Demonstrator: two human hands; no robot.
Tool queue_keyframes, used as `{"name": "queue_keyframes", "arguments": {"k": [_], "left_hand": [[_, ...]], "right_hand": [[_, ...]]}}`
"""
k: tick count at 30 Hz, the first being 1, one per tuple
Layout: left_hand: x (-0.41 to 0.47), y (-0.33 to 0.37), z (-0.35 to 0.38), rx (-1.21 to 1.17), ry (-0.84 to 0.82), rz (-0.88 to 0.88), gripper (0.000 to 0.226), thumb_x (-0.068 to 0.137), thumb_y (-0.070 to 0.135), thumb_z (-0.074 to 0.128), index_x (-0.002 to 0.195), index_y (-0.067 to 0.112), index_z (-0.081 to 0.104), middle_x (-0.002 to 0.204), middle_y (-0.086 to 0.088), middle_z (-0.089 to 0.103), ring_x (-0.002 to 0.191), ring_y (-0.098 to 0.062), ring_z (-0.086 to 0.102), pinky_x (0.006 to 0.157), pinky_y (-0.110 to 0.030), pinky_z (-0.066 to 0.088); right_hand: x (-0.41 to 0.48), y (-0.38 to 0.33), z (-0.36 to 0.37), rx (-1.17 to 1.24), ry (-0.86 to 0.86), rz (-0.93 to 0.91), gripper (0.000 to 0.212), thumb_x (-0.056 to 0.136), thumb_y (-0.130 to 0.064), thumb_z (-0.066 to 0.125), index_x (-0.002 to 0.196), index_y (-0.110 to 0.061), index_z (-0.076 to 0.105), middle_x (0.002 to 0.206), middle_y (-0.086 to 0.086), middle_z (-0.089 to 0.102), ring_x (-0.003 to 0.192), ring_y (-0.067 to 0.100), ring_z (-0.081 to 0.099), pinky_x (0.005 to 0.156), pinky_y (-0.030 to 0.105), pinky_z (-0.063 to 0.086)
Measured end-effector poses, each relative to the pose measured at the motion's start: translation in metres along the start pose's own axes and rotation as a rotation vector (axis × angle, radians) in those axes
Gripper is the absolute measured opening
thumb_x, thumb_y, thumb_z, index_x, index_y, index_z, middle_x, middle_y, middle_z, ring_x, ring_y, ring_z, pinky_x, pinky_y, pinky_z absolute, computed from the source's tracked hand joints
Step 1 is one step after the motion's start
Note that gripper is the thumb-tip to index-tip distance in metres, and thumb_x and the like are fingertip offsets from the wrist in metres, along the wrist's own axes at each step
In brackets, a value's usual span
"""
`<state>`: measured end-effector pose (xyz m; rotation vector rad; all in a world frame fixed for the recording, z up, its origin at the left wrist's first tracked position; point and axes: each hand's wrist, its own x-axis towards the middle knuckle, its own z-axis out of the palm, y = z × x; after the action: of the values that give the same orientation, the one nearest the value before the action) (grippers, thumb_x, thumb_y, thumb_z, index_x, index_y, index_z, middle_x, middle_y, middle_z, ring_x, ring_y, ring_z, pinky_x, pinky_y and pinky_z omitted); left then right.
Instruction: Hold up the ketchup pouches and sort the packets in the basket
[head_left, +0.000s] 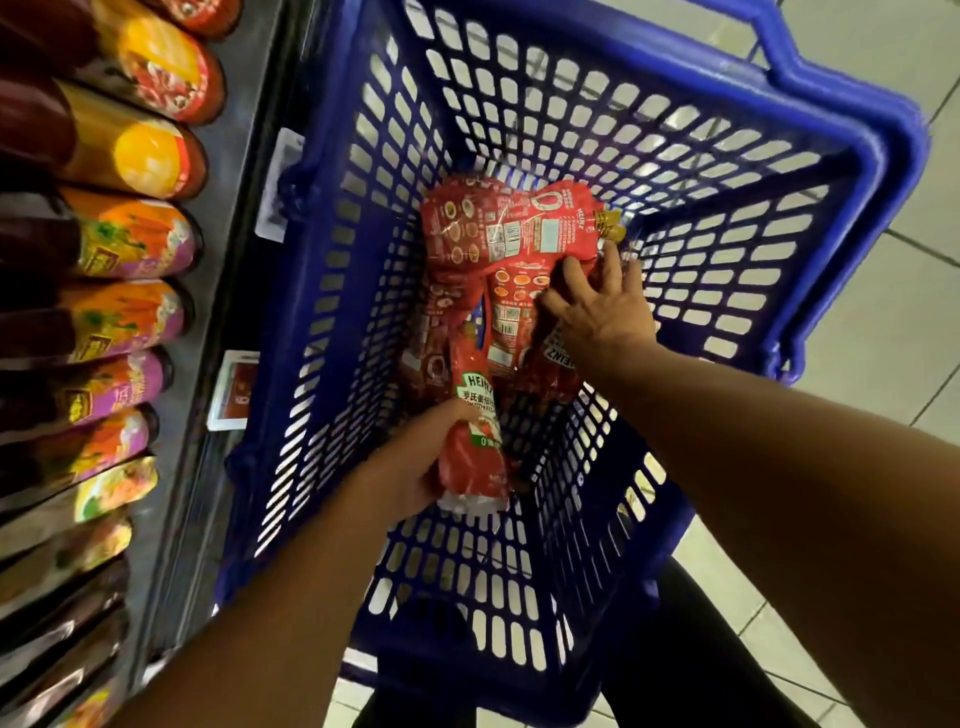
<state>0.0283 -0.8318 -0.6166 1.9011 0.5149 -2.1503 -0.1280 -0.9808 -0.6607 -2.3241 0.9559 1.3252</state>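
two hands in blue basket (852, 171), left grip (410, 467) clasping ketchup pouch (475, 436), right grip (597, 306) spread flat on pouch pile (509, 234)

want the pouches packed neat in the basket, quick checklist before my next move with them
1. Left hand grips the ketchup pouch: ok.
2. Right hand rests on the pouches in the basket: ok.
3. Held pouch is above the blue basket, inside its rim: ok.
4. Bare floor space near the held pouch: ok.
5. Pouches lie flat: not ok, they overlap.
6. Caps sealed: cannot tell.
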Motion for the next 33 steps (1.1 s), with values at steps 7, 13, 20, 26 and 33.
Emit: {"name": "queue_keyframes", "arguments": {"k": [7, 13, 20, 26, 33], "left_hand": [[0.008, -0.018, -0.002, -0.183, -0.126, 0.053, 0.030, 0.089, 0.026, 0.062, 0.117, 0.014, 0.062, 0.105, -0.013, 0.076, 0.095, -0.029, 0.074, 0.081, -0.046, 0.059], [0.008, -0.021, -0.002, -0.077, -0.165, 0.134, 0.037, 0.082, 0.031, 0.073, 0.116, 0.019, 0.065, 0.108, -0.010, 0.076, 0.098, -0.027, 0.073, 0.087, -0.045, 0.058], [-0.031, -0.017, -0.005, 0.115, -0.081, 0.258, 0.058, 0.072, 0.008, 0.083, 0.123, 0.020, 0.060, 0.111, -0.002, 0.075, 0.101, -0.022, 0.072, 0.088, -0.042, 0.058], [-0.087, -0.021, -0.002, 0.153, -0.048, 0.327, 0.048, 0.080, 0.001, 0.075, 0.122, 0.017, 0.060, 0.114, -0.010, 0.072, 0.102, -0.030, 0.071, 0.094, -0.051, 0.055], [-0.192, -0.035, -0.005, 0.102, -0.136, 0.476, 0.043, 0.072, 0.001, 0.076, 0.111, 0.015, 0.067, 0.103, -0.009, 0.076, 0.092, -0.029, 0.073, 0.079, -0.042, 0.060]], "right_hand": [[0.006, 0.006, -0.010, 0.273, 0.047, -0.058, 0.084, 0.082, -0.020, 0.078, 0.148, -0.021, 0.026, 0.144, 0.018, 0.028, 0.125, 0.040, 0.047, 0.103, 0.053, 0.048], [-0.015, -0.025, -0.004, 0.311, -0.167, -0.128, 0.090, 0.078, -0.013, 0.080, 0.152, -0.016, 0.027, 0.140, 0.019, 0.041, 0.111, 0.035, 0.060, 0.090, 0.047, 0.056], [-0.053, -0.041, -0.021, 0.103, -0.161, -0.016, 0.041, 0.084, -0.042, 0.072, 0.116, -0.019, 0.061, 0.072, -0.004, 0.048, 0.084, 0.021, 0.061, 0.067, 0.033, 0.044], [-0.129, -0.037, -0.036, 0.613, -0.034, 0.249, 0.040, 0.093, -0.045, 0.058, 0.114, -0.011, 0.064, 0.105, 0.009, 0.066, 0.095, 0.029, 0.064, 0.079, 0.037, 0.053], [-0.274, -0.026, -0.058, 2.053, -0.151, 0.290, 0.033, 0.074, -0.017, 0.083, 0.102, -0.004, 0.071, 0.095, 0.014, 0.076, 0.069, 0.021, 0.072, 0.061, 0.033, 0.061]]}}
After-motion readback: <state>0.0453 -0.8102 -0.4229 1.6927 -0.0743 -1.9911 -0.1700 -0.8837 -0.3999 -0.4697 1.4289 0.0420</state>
